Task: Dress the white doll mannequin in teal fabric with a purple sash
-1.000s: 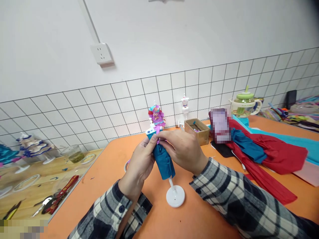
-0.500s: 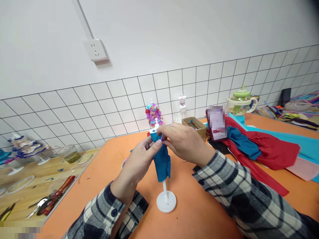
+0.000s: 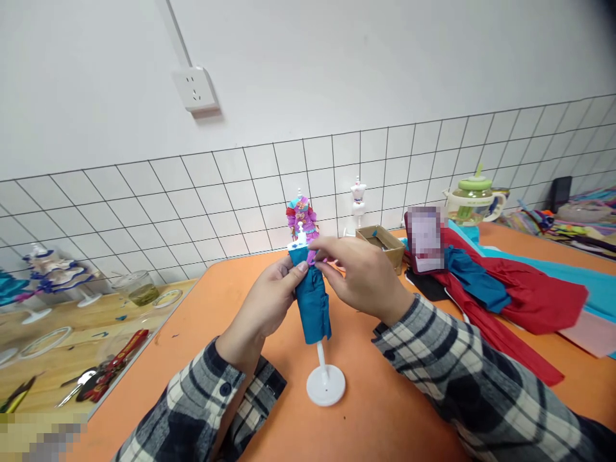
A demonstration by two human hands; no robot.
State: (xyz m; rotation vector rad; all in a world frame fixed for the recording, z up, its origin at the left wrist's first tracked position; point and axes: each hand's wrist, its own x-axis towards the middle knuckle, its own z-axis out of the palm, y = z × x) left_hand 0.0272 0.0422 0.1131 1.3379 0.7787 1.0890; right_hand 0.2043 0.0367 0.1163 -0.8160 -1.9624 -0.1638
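Observation:
A small white dress-form mannequin (image 3: pixel 301 237) stands on a round white base (image 3: pixel 326 385), wrapped from chest to hem in teal-blue cloth (image 3: pixel 312 314). From the left side, my left hand (image 3: pixel 269 289) holds the wrapped torso, its thumb pressing the cloth in front. My right hand (image 3: pixel 360 273) is at the upper right edge of the cloth, thumb and forefinger brought together. A small purple bit shows by those fingertips; what they pinch is too small to make out. The cloth hangs in folds down the right side.
Behind stands a mannequin in a purple outfit (image 3: pixel 302 215) and a bare white one (image 3: pixel 358 196). A cardboard box (image 3: pixel 392 253), a propped phone (image 3: pixel 426 240), red cloth (image 3: pixel 539 289) and a green-lidded jug (image 3: pixel 474 200) lie right. Keys (image 3: pixel 79 385) rest on the wooden table left.
My right fingers have drawn slightly away from the cloth's upper edge, and more purple shows beside them. My left hand keeps its hold. The whole view has shifted a little.

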